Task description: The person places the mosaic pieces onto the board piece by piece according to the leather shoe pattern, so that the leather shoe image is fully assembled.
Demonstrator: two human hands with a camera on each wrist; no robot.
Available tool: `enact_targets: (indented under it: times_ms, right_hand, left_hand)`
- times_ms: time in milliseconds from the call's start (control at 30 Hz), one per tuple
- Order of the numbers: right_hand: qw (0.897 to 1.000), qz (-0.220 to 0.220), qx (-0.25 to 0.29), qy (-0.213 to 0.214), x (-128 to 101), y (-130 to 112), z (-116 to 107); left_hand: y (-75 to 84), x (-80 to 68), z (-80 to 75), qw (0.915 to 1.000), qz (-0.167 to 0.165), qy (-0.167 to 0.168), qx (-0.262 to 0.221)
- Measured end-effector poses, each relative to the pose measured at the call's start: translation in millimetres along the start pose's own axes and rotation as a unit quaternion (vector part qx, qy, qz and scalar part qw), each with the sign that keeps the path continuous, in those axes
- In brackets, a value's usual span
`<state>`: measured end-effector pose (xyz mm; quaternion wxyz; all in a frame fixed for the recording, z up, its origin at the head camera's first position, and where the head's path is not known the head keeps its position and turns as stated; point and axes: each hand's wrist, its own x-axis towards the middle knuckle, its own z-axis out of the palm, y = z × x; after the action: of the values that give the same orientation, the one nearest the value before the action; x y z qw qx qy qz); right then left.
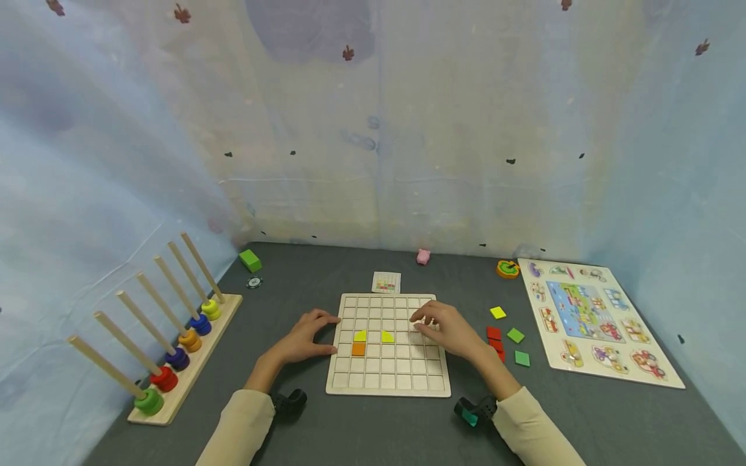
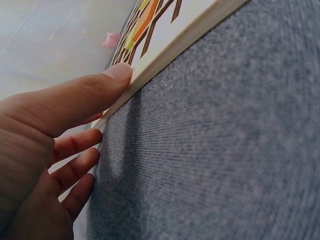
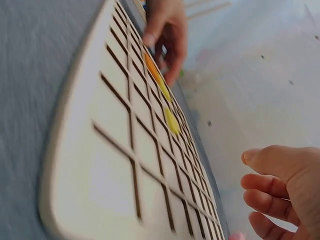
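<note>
The grid board [image 1: 388, 346] lies flat on the desk [image 1: 361, 427] between the two hands. The left hand [image 1: 305, 336] rests against the board's left edge, thumb [image 2: 102, 85] and relaxed fingers touching the rim, probably to keep it from sliding. The right hand [image 1: 445, 330] hovers over the board's right squares, fingers loosely curled; I cannot tell whether it pinches anything. Two yellow pieces [image 1: 373, 336] and an orange piece [image 1: 358, 349] sit in squares between the hands, and loose tiles [image 1: 506, 336] lie just right of the right hand.

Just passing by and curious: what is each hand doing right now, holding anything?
Left hand: open, fingers resting against the left edge of the grid board, holding nothing.
Right hand: fingers loosely curled over the board; no piece visibly held.
</note>
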<state>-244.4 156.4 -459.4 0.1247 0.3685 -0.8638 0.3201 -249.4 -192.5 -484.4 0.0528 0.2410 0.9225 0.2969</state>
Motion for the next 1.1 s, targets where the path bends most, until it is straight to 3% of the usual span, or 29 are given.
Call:
enact_targets:
  times_ms: [500,733,1100]
  right_hand:
    - [0.992,0.13,0.004,-0.003,-39.0,44.6,-43.1]
    - [0.983,0.178,-0.02,0.045,-53.0,65.5,-55.7]
    - [0.961,0.245,-0.048,0.121,-63.2,83.3,-62.6]
  left_hand:
    - [-1.1,0.0,-0.4,0.9999,0.009,-0.001,0.005]
    - [0.9,-1.2,-0.7,1.0,0.003,-0.002,-0.003]
    - [2.5,-0.7,-2.4,1.0,0.002,-0.001,-0.001]
